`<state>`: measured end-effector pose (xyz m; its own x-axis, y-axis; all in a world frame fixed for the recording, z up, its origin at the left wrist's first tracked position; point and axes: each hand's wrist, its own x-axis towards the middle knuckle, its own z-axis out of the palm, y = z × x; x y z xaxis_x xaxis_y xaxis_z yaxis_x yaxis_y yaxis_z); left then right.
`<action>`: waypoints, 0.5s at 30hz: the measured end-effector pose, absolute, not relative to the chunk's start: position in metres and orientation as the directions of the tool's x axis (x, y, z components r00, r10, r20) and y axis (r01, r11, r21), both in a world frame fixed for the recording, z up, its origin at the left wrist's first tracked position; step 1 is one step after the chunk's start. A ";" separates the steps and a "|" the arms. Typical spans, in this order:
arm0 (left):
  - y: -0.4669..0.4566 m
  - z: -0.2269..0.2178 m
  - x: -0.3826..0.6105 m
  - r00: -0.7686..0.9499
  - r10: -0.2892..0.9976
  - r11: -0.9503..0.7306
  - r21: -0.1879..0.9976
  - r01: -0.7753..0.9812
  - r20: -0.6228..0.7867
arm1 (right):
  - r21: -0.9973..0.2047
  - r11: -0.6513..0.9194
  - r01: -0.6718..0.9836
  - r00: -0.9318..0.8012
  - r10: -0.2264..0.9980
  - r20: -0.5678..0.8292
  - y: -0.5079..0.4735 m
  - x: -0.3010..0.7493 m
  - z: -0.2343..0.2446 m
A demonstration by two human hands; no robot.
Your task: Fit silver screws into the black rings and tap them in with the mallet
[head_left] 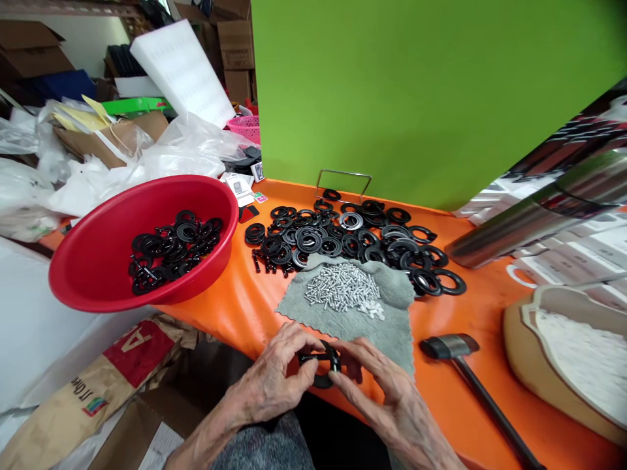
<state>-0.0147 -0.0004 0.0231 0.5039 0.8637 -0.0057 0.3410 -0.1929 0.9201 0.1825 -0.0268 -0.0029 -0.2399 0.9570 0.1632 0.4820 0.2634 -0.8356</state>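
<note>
At the table's near edge, my left hand is closed on a black ring-shaped part with a dark bar across it. My right hand grips the part's right side, its thumb and fingertip against a small bright pin. Parts of the ring are hidden behind my fingers. Just beyond my hands, a grey-green cloth bears a heap of small silver pins and a few white bits. Many more black rings lie piled behind the cloth.
A red basin with black parts stands at left. To the right, a mallet lies on the orange table, beside a tan container of white material. A metal cylinder leans behind it. A green panel rises at the back.
</note>
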 end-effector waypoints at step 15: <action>-0.015 -0.001 -0.003 0.575 0.813 -0.388 0.823 0.415 0.093 | -0.962 -0.217 0.168 -0.146 0.959 -0.242 -0.034 0.163 -0.016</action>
<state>-0.0031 -0.0145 -0.0007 0.5748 0.8130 0.0932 0.4152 -0.3879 0.8229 0.1629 -0.0340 -0.0159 -0.1458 0.9593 -0.2420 0.1681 -0.2170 -0.9616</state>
